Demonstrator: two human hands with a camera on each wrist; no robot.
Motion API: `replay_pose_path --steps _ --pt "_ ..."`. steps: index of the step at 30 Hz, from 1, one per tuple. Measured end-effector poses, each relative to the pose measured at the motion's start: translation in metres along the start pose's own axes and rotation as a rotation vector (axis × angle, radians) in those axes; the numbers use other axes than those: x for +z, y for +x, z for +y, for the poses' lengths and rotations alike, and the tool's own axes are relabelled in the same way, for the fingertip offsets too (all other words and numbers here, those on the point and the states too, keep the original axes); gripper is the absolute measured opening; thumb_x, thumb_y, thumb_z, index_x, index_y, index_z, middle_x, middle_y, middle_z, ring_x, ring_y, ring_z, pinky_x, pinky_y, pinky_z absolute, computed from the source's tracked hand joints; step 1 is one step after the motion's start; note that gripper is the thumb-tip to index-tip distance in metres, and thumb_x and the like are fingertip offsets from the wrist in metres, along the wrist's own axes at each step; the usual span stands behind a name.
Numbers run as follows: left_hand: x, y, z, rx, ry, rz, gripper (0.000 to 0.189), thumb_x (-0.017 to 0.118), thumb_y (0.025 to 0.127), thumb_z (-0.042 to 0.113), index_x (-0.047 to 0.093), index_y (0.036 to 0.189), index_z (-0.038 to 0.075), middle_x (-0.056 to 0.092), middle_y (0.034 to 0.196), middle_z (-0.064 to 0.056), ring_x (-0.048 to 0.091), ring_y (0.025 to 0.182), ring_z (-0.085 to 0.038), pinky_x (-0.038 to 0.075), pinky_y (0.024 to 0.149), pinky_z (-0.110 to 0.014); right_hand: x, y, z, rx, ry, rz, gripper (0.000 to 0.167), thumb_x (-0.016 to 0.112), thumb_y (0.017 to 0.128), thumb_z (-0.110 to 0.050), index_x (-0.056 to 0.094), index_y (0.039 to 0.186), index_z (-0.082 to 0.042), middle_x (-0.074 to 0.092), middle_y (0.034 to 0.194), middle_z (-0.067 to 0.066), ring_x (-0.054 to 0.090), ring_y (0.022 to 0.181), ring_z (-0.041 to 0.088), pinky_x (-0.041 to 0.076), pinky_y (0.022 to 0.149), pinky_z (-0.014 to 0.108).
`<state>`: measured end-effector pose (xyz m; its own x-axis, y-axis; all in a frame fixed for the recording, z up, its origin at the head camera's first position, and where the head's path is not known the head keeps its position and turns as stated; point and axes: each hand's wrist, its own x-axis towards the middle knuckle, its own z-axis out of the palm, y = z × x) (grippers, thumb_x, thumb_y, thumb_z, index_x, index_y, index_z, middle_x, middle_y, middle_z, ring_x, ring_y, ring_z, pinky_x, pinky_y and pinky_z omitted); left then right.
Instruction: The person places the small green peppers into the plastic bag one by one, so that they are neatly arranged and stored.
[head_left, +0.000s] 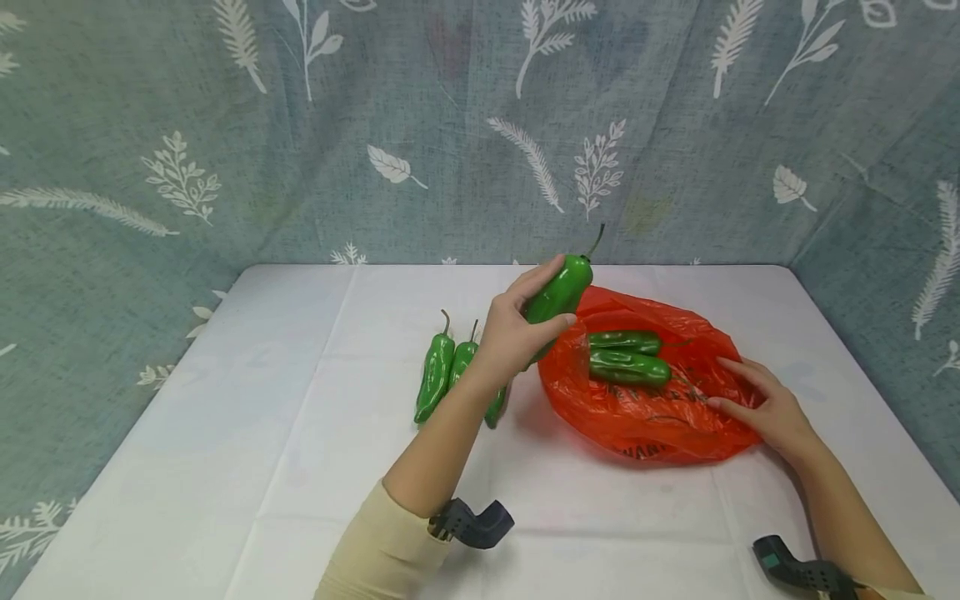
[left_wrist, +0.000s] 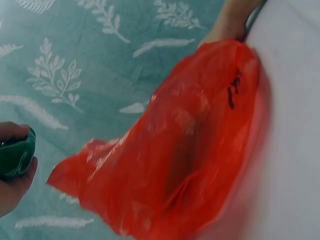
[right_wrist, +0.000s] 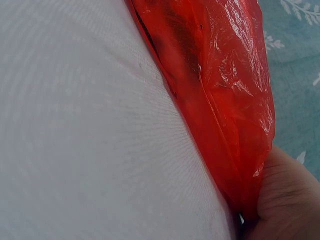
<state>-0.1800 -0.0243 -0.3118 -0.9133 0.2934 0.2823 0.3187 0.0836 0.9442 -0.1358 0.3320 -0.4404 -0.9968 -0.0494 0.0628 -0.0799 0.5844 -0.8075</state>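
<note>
My left hand (head_left: 517, 329) grips a green pepper (head_left: 561, 292), its thin stem pointing up and right, above the left rim of a red plastic bag (head_left: 660, 433). In the left wrist view, the held pepper (left_wrist: 19, 155) shows between thumb and fingers at the left edge. My right hand (head_left: 772, 412) holds the bag's right rim, thumb and fingers over its edge. Inside the open bag lie two more green peppers, an upper pepper (head_left: 626, 341) and a lower pepper (head_left: 630, 367). The right wrist view shows that hand (right_wrist: 290, 200) against the bag's red film (right_wrist: 235, 95).
Left of the bag, several green peppers (head_left: 433, 379) lie side by side on the white tablecloth (head_left: 337, 467), partly hidden behind my left forearm. A blue-green cloth with white leaf prints (head_left: 450, 167) hangs behind the table and along its sides.
</note>
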Motion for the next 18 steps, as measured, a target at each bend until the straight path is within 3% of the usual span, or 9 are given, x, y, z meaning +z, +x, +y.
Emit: replay_pose_path --steps 7,14,18 --pt "0.024 0.008 0.003 -0.022 -0.016 -0.05 0.066 0.07 0.083 0.011 0.044 0.142 0.029 0.046 0.14 0.004 0.051 0.112 -0.019 0.052 0.084 -0.029 0.0 0.0 0.0 -0.003 -0.003 0.0 0.068 0.068 0.088 -0.021 0.035 0.145 -0.005 0.022 0.149 0.029 0.016 0.135 0.051 0.017 0.102 0.071" --pt "0.046 0.01 0.003 0.006 0.011 -0.085 0.066 0.072 0.083 0.012 0.046 0.14 0.031 0.049 0.135 0.006 0.053 0.105 -0.01 0.05 0.082 -0.023 0.0 -0.001 -0.002 0.013 -0.009 -0.005 0.069 0.068 0.087 -0.025 0.034 0.145 -0.005 0.021 0.149 0.03 0.015 0.135 0.052 0.019 0.1 0.072" --pt "0.057 0.011 0.002 0.012 0.027 -0.139 0.066 0.074 0.082 0.017 0.047 0.14 0.032 0.052 0.133 0.006 0.053 0.102 -0.007 0.05 0.078 -0.02 0.0 0.0 -0.003 0.029 -0.028 -0.004 0.071 0.068 0.087 -0.028 0.034 0.145 -0.006 0.021 0.149 0.029 0.016 0.135 0.052 0.02 0.099 0.073"
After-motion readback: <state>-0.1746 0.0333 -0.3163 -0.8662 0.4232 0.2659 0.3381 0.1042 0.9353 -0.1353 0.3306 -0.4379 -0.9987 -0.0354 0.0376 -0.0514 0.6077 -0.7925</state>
